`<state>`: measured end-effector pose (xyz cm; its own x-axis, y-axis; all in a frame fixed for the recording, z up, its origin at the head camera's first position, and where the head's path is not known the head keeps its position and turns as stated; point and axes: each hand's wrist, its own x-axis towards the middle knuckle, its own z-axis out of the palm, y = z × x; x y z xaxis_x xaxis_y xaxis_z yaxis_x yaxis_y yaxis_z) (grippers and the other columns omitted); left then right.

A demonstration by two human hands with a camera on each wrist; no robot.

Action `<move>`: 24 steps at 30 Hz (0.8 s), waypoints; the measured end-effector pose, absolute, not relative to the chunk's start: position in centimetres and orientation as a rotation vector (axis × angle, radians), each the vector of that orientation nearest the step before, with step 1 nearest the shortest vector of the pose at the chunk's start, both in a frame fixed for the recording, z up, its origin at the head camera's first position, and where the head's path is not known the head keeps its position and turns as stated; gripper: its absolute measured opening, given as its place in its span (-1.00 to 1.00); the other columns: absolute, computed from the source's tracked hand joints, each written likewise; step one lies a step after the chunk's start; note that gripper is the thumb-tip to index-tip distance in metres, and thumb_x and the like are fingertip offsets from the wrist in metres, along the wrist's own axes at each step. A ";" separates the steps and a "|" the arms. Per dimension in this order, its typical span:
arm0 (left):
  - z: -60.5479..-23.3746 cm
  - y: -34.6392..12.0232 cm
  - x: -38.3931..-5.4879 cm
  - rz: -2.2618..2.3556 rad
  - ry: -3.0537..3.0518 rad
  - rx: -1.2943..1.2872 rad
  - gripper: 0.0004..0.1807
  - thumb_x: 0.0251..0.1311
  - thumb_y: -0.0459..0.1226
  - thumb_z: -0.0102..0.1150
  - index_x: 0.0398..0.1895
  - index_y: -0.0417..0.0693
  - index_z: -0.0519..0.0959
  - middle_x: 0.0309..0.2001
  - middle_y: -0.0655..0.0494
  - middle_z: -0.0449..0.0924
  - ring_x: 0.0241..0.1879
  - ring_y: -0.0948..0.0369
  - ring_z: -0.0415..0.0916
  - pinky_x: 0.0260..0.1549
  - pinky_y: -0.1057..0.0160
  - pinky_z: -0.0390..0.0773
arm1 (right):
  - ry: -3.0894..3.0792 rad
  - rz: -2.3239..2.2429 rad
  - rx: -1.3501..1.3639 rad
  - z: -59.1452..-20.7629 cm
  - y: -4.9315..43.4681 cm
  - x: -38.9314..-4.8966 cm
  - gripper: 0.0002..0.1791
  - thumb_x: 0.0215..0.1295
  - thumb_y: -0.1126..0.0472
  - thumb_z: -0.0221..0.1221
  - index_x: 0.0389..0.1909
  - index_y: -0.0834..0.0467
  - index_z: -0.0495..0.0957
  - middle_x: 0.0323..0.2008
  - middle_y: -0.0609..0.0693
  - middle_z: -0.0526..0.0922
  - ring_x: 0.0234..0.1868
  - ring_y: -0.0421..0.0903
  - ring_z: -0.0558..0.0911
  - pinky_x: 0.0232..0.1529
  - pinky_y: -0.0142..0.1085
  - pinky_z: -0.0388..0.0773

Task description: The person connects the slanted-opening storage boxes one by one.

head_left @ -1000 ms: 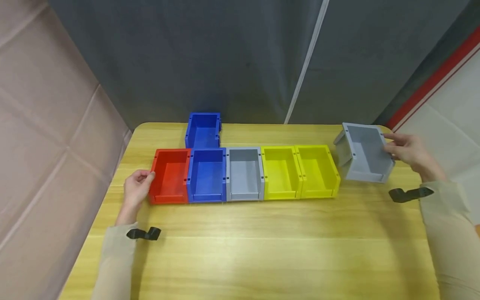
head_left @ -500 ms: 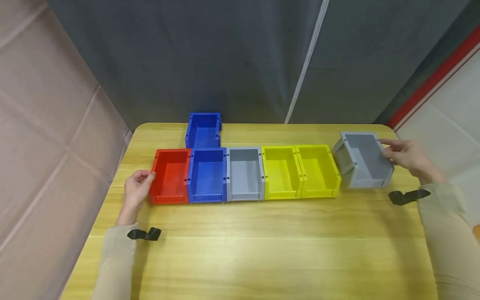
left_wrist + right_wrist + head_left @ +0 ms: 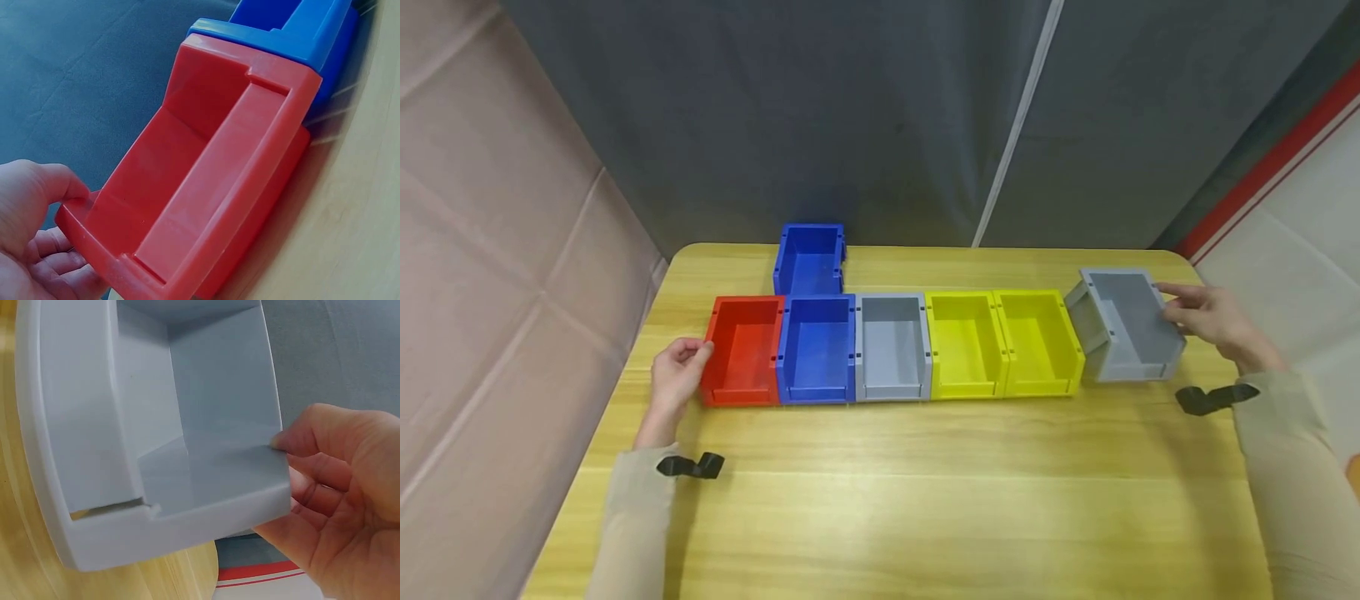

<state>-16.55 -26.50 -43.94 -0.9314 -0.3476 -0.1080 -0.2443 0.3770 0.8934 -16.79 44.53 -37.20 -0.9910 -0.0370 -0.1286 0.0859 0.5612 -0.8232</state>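
At the left end of a row of plastic storage bins, my left hand (image 3: 673, 379) pinches the side wall of the red bin (image 3: 745, 350), thumb over the rim and fingers outside, as the left wrist view shows. My right hand (image 3: 1213, 325) holds a grey bin (image 3: 1135, 312) by its right wall, thumb inside and fingers outside (image 3: 328, 478). This grey bin is slightly tilted, its left side close beside the rightmost yellow bin (image 3: 1037, 346). Between red and yellow stand a blue bin (image 3: 817, 346) and another grey bin (image 3: 891, 346).
Another yellow bin (image 3: 964, 346) completes the row's touching line. Behind the blue one sits a second blue bin (image 3: 809, 258) at the back edge of the wooden table (image 3: 910, 500). A dark grey curtain (image 3: 775, 108) hangs behind the table.
My right hand has brought the grey bin down and toward the front, nearer the row's front line. The left hand keeps its hold on the red bin.
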 end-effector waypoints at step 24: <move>-43.6 -26.4 -16.5 -1.645 -2.525 0.549 -0.73 0.27 -0.22 0.10 -0.20 -0.31 0.46 -0.50 0.39 0.43 -0.44 0.42 0.36 -0.49 0.53 0.40 | 2.783 -1.062 0.087 -36.4 43.2 -17.2 -0.45 0.28 0.34 0.07 0.20 0.56 0.22 -0.51 -0.41 0.51 -0.48 -0.43 0.42 -0.51 -0.50 0.46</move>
